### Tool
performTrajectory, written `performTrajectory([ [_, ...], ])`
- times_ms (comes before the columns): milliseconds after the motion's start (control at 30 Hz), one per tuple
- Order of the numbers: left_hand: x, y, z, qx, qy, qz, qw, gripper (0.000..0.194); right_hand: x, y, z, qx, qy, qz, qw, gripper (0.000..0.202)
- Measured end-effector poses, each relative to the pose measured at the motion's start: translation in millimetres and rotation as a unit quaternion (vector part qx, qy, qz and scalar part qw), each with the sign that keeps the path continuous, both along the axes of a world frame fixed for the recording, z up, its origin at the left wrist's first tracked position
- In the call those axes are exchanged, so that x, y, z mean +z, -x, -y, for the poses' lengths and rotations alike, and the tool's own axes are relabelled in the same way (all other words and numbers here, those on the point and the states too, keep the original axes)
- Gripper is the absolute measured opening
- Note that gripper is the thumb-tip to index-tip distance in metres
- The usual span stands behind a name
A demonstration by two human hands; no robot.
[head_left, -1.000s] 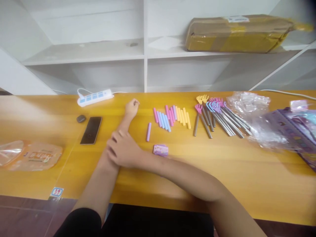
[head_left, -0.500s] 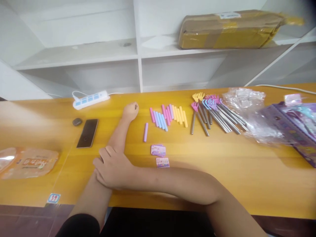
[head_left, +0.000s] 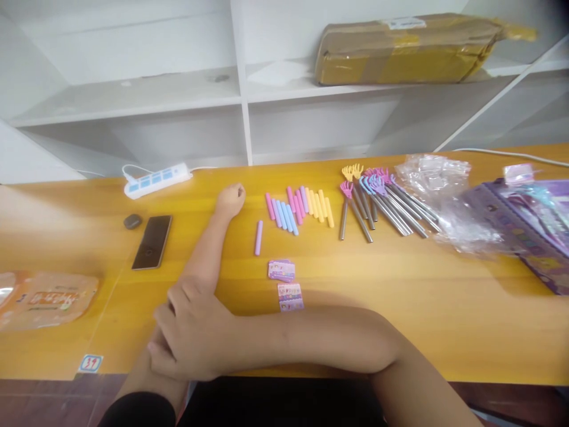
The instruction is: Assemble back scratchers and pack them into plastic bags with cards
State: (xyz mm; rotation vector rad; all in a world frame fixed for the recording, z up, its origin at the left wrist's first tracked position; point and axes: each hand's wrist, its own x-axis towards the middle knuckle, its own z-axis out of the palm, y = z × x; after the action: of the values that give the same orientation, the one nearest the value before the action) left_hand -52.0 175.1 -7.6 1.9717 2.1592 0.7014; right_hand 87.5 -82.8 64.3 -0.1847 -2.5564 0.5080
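My left hand [head_left: 230, 201] rests on the table as a loose fist, and nothing shows in it. My right hand [head_left: 195, 332] is wrapped round my left forearm [head_left: 204, 255]. To the right of the fist lie pink, purple, blue and yellow tubes [head_left: 284, 216] in slanted rows, with one purple tube [head_left: 258, 237] apart from them. Small printed cards [head_left: 281, 270] sit in front of the tubes. Further right, several back scratchers [head_left: 391, 204] with metal rods and coloured claw heads lie in a pile.
Clear plastic bags [head_left: 444, 184] and a purple printed box [head_left: 511, 225] are at the right. A phone [head_left: 152, 242], a dark small case [head_left: 132, 222], a power strip [head_left: 157, 181] and an orange package [head_left: 57, 299] are left. A taped carton [head_left: 409, 56] stands on the shelf.
My right hand has slid down my left forearm toward the elbow. The left fist stays in place on the table, and the view has shifted slightly.
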Motion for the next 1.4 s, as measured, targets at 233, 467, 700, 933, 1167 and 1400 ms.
performTrajectory([
  [233, 0.8, 0, 1, 0.002, 0.003, -0.002, 1.0, 0.02, 13.6, -13, 36, 0.074, 0.115, -0.002, 0.991, 0.032],
  [467, 0.2, 0, 0, 0.002, 0.002, -0.005, 1.0, 0.02, -5.8, 2, -4, 0.02, -0.003, -0.026, 0.999, 0.037],
  [700, 0.8, 2, -2, 0.0, 0.0, -0.008, 1.0, 0.02, -27.1, 15, -44, -0.055, -0.048, -0.013, 0.997, 0.031],
  [933, 1.0, 0, -1, 0.003, 0.01, -0.011, 1.0, 0.021, 18.7, -13, 30, 0.078, 0.09, 0.034, 0.992, 0.042],
  [1167, 2.3, -1, 0, 0.002, 0.01, -0.008, 1.0, 0.02, 4.4, 0, -3, 0.073, 0.021, -0.009, 0.997, 0.047],
  [1400, 3.5, -2, 1, 0.001, 0.01, -0.011, 1.0, 0.019, -4.5, 0, 0, 0.024, 0.038, 0.007, 0.999, 0.045],
])
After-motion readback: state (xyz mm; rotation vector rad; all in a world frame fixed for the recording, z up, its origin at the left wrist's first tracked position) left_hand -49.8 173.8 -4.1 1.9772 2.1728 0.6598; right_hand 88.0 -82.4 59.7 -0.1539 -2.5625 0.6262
